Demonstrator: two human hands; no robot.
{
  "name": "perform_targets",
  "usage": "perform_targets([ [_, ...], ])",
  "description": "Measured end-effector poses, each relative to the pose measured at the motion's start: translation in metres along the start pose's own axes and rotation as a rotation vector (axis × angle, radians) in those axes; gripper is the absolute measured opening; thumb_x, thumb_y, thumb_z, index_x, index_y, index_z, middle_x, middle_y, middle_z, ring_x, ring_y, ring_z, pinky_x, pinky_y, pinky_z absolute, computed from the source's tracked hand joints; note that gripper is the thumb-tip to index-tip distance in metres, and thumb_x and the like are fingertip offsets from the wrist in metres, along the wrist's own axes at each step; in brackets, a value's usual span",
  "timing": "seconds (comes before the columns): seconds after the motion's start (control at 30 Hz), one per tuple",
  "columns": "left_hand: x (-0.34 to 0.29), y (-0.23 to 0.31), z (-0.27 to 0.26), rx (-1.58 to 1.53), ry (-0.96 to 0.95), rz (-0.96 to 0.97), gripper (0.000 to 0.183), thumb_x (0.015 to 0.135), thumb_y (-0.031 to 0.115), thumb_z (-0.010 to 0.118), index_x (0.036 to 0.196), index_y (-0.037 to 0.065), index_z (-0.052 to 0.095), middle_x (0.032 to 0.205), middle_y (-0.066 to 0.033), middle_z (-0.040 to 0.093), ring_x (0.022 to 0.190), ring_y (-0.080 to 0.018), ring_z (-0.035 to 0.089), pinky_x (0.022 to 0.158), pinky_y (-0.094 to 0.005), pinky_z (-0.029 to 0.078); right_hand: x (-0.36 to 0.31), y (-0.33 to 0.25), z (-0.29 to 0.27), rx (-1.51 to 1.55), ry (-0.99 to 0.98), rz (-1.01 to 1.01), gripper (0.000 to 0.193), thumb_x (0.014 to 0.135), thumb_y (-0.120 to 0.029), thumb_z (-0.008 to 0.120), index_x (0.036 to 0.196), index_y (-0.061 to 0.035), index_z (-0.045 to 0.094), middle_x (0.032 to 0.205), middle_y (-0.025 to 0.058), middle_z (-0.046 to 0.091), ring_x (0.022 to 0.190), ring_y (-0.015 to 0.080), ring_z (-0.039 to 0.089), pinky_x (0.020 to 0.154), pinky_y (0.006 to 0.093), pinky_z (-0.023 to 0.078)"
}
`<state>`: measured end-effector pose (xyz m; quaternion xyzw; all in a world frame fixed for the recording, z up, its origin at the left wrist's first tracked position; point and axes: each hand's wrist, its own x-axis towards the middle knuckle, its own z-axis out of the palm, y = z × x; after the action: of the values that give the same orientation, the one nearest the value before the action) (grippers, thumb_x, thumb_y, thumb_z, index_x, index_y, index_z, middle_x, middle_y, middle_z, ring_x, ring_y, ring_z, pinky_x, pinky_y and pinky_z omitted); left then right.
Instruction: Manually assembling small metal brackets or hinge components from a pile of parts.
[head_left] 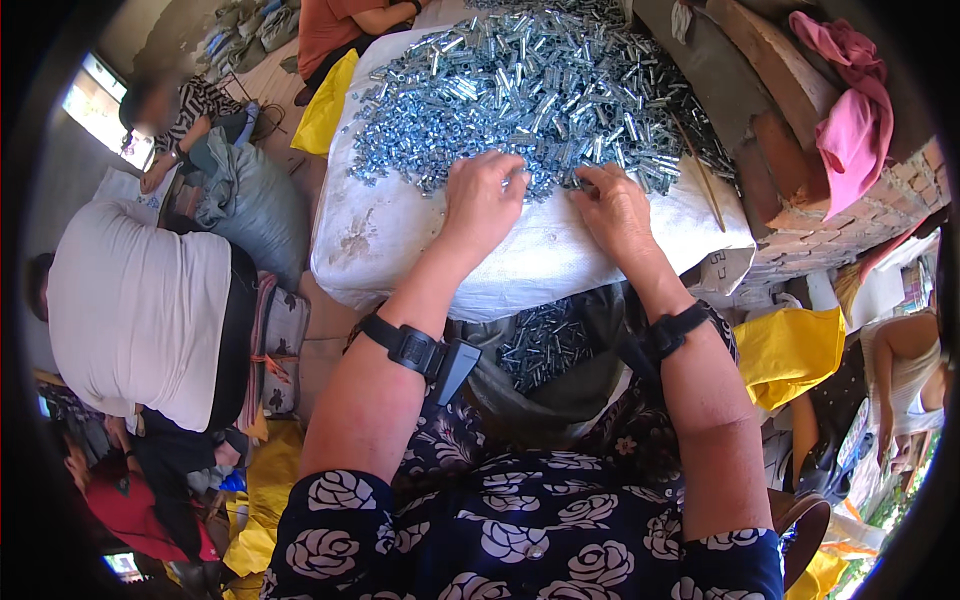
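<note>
A broad heap of small shiny metal parts lies on a table covered in white woven sacking. Short tubes like anchor sleeves make up most of it, with nut-like pieces toward the left. At the near edge of the heap, my left hand has its fingers curled together; what they hold, if anything, is hidden. My right hand is just right of it, thumb and fingers pinched at a small metal part too unclear to name. Below the table edge, between my knees, an open dark sack holds more metal pieces.
A thin stick lies along the heap's right side. Brickwork with a pink cloth stands at right. Yellow sacks hang nearby. A person in a white shirt bends at left, near a stuffed grey sack. Others sit farther off.
</note>
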<state>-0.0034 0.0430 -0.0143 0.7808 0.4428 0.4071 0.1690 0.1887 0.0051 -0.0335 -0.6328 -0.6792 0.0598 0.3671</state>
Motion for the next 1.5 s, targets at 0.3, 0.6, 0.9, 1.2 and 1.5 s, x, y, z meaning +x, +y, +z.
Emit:
perform_targets([
  [0.3,-0.005,0.002,0.020,0.393,-0.179,0.319,0.015,0.073,0.008,0.064,0.088,0.007,0.068,0.086,-0.0065,0.060,0.089,-0.0242,0.055,0.084,-0.0379,0.037,0.003,0.002,0.001,-0.048,-0.029,0.027,0.021,0.076,-0.013,0.063,0.096,-0.0096,0.069,0.086,0.0122,0.065,0.080,0.0320,0.064,0.071,0.0402,0.050],
  [0.6,-0.002,0.005,0.027,0.513,-0.176,0.513,0.011,0.073,0.004,0.056,0.080,0.003,0.064,0.079,-0.0115,0.057,0.084,-0.0270,0.053,0.080,-0.0386,0.037,-0.003,0.007,-0.013,0.659,-0.061,0.362,0.029,0.081,-0.005,0.061,0.108,0.0053,0.063,0.076,0.0095,0.067,0.066,0.0124,0.063,0.061,0.0250,0.049],
  [0.9,-0.003,0.007,0.027,0.609,-0.179,0.555,0.006,0.075,0.006,0.055,0.074,0.003,0.059,0.077,-0.0118,0.057,0.080,-0.0261,0.054,0.077,-0.0377,0.039,-0.017,-0.002,-0.022,0.947,-0.180,0.515,0.035,0.085,-0.004,0.059,0.118,0.0074,0.056,0.083,0.0060,0.064,0.068,0.0091,0.060,0.060,0.0209,0.047],
  [1.2,0.000,0.002,0.025,0.583,-0.188,0.546,0.007,0.076,0.009,0.056,0.077,0.005,0.061,0.077,-0.0110,0.057,0.081,-0.0258,0.054,0.077,-0.0380,0.039,-0.019,-0.010,-0.018,0.995,-0.220,0.489,0.033,0.083,0.002,0.057,0.115,0.0080,0.057,0.085,0.0095,0.063,0.073,0.0134,0.064,0.065,0.0216,0.052],
  [1.5,0.000,0.013,0.021,0.292,-0.093,0.300,0.012,0.072,0.006,0.059,0.083,0.002,0.063,0.080,-0.0157,0.063,0.075,-0.0294,0.061,0.072,-0.0391,0.044,-0.021,-0.012,-0.026,1.101,-0.216,0.529,0.030,0.082,0.000,0.056,0.112,0.0064,0.058,0.087,0.0095,0.064,0.077,0.0164,0.066,0.068,0.0238,0.052],
])
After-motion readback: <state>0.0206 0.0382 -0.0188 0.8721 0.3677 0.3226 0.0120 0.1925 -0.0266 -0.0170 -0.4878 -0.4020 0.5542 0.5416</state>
